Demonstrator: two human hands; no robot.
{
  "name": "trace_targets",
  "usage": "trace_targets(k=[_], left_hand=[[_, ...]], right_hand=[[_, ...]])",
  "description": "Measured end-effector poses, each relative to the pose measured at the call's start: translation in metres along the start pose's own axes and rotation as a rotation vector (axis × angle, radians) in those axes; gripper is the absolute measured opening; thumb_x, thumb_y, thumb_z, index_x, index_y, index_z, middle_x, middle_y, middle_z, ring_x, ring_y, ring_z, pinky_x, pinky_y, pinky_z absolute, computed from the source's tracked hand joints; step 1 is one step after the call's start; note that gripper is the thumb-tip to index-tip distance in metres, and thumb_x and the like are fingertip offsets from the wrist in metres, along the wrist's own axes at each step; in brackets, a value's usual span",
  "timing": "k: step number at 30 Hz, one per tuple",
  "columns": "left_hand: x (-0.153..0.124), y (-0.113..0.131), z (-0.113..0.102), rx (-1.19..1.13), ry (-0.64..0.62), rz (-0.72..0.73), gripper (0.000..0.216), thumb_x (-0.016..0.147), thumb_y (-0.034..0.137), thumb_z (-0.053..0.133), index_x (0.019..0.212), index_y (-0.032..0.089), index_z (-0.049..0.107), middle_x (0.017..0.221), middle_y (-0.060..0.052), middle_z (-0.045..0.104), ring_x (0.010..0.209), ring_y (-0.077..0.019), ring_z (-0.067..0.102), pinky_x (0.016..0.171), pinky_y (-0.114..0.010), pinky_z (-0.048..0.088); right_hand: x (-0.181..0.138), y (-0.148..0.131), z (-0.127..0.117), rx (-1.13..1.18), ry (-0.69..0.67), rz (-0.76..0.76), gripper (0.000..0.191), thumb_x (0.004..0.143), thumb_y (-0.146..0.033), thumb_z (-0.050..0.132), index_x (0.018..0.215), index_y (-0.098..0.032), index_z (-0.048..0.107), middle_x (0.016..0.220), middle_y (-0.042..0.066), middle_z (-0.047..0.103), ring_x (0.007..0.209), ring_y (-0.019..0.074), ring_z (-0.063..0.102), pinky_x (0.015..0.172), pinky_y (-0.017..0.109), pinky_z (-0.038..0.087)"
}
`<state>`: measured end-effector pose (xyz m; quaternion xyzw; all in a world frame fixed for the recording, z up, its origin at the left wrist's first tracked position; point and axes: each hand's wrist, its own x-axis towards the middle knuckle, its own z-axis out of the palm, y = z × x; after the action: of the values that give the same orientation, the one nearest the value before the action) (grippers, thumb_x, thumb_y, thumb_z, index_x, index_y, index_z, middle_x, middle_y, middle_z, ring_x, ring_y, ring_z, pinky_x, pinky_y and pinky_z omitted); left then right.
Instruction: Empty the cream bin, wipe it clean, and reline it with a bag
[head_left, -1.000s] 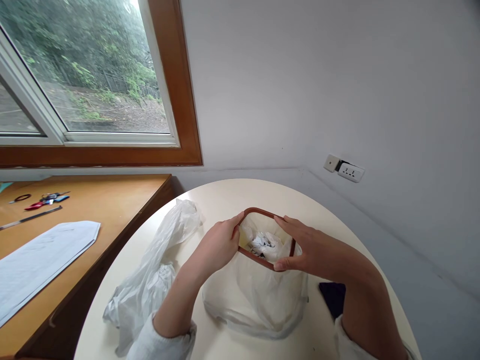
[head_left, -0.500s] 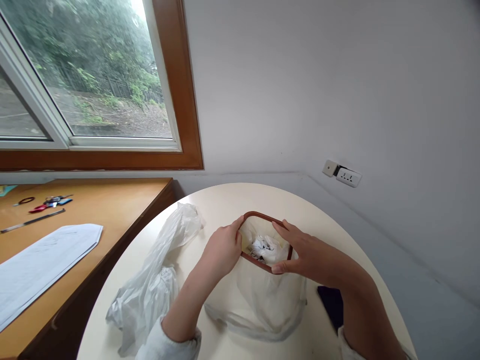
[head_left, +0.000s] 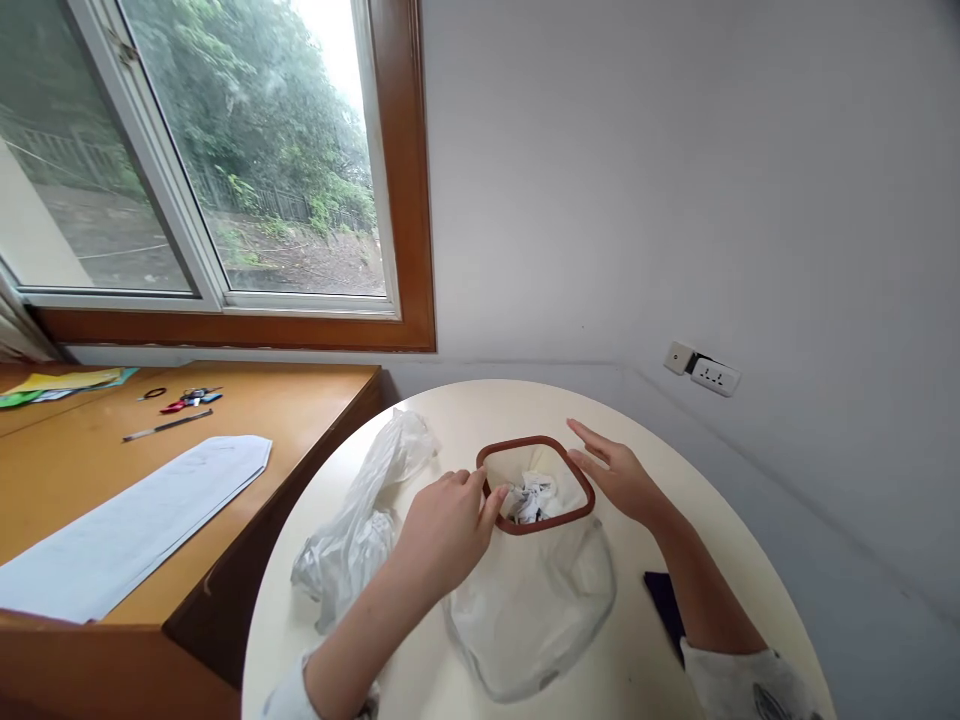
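Note:
A small waste bin with a reddish-brown rim [head_left: 531, 440] stands on the round table; crumpled white paper [head_left: 537, 497] lies inside. A translucent plastic bag [head_left: 536, 610] covers it and spreads loosely over its near side. At the left part of the rim is my left hand [head_left: 448, 525], closed, with the rim between thumb and forefinger. My right hand [head_left: 619, 480] is open beside the right edge, fingers stretched out, one fingertip close to the rim; contact there is unclear. Another crumpled plastic bag [head_left: 360, 520] lies left of my left hand.
A dark flat item [head_left: 664, 606] lies partly behind my right forearm. On the wooden desk [head_left: 300, 385] at left are papers [head_left: 150, 530], a pen [head_left: 166, 426] and small red and blue items [head_left: 191, 400]. The wall has a socket [head_left: 715, 376].
My right hand has come off the bin's rim and opened to the right. The rim sits at a different tilt, and my left hand stays at its left side. The view has swung left.

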<state>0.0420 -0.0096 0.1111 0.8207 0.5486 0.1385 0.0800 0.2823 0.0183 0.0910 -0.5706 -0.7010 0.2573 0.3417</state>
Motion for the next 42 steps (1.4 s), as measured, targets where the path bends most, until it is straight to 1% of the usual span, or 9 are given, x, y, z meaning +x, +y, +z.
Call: trace_targets(k=[4,7,11,13,19,25,31,35,42], left_hand=[[-0.003,-0.030,-0.011,-0.117,-0.100,0.276,0.042,0.085,0.054,0.041,0.118,0.031,0.052,0.133,-0.008,0.038,0.122,-0.0292,0.038,0.092,-0.043,0.042],[0.002,-0.042,-0.008,-0.156,-0.102,0.390,0.036,0.079,0.051,0.054,0.107,0.029,0.057,0.144,-0.005,0.023,0.131,-0.0314,0.025,0.098,-0.047,0.037],[0.008,-0.037,0.006,-0.158,-0.019,0.516,0.026,0.082,0.047,0.052,0.085,0.022,0.058,0.109,-0.006,0.056,0.104,-0.0223,0.051,0.098,-0.043,0.037],[0.013,-0.032,0.016,-0.123,0.030,0.545,0.030,0.083,0.049,0.051,0.081,0.020,0.057,0.086,-0.004,0.060,0.087,-0.0198,0.054,0.087,-0.039,0.042],[0.043,-0.027,0.046,0.007,0.232,0.491,0.033,0.085,0.049,0.046,0.077,0.019,0.055,0.077,-0.003,0.062,0.077,-0.0193,0.055,0.073,-0.033,0.039],[0.094,-0.033,0.063,0.178,0.383,0.263,0.032,0.087,0.047,0.045,0.077,0.019,0.057,0.074,-0.004,0.065,0.079,-0.0213,0.058,0.072,-0.033,0.033],[0.129,-0.044,0.068,0.240,0.420,0.110,0.031,0.087,0.045,0.044,0.082,0.018,0.059,0.081,-0.009,0.066,0.081,-0.0255,0.059,0.072,-0.036,0.032],[0.141,-0.049,0.071,0.245,0.435,0.062,0.030,0.087,0.044,0.046,0.084,0.017,0.060,0.081,-0.011,0.065,0.082,-0.0277,0.058,0.072,-0.038,0.033],[0.133,-0.051,0.067,0.188,0.485,0.092,0.027,0.087,0.038,0.047,0.101,0.017,0.056,0.103,-0.012,0.058,0.098,-0.0269,0.053,0.086,-0.040,0.036]], right_hand=[[-0.016,0.009,-0.006,-0.004,0.072,0.054,0.064,0.088,-0.056,0.032,0.141,-0.021,0.026,0.147,0.004,0.027,0.135,0.0178,0.024,0.110,0.037,0.024],[-0.035,0.018,-0.012,-0.115,0.032,0.099,0.065,0.087,-0.058,0.031,0.141,-0.022,0.025,0.148,0.003,0.025,0.136,0.0198,0.022,0.111,0.040,0.021],[-0.068,0.047,-0.011,-0.240,-0.021,0.184,0.067,0.086,-0.060,0.031,0.142,-0.025,0.021,0.149,0.000,0.020,0.136,0.0217,0.020,0.110,0.043,0.024],[-0.085,0.067,-0.007,-0.281,-0.036,0.256,0.065,0.087,-0.059,0.029,0.142,-0.027,0.020,0.149,-0.002,0.019,0.136,0.0220,0.021,0.109,0.043,0.027],[-0.123,0.111,0.010,-0.501,-0.061,0.263,0.057,0.092,-0.049,0.021,0.140,-0.019,0.030,0.146,0.003,0.026,0.133,0.0237,0.028,0.107,0.046,0.029],[-0.138,0.137,0.031,-0.686,-0.116,0.157,0.054,0.092,-0.044,0.025,0.138,-0.016,0.034,0.143,0.007,0.032,0.132,0.0231,0.031,0.108,0.048,0.028],[-0.146,0.162,0.046,-0.820,0.109,0.077,0.057,0.092,-0.046,0.023,0.139,-0.014,0.032,0.145,0.007,0.031,0.133,0.0229,0.028,0.107,0.046,0.029],[-0.157,0.175,0.052,-0.845,0.266,0.054,0.060,0.092,-0.043,0.022,0.141,-0.010,0.024,0.146,0.010,0.027,0.134,0.0228,0.025,0.108,0.044,0.029],[-0.166,0.170,0.057,-0.852,0.110,0.152,0.071,0.089,-0.050,0.031,0.144,-0.015,0.004,0.149,0.008,0.019,0.135,0.0257,0.022,0.108,0.047,0.030]])
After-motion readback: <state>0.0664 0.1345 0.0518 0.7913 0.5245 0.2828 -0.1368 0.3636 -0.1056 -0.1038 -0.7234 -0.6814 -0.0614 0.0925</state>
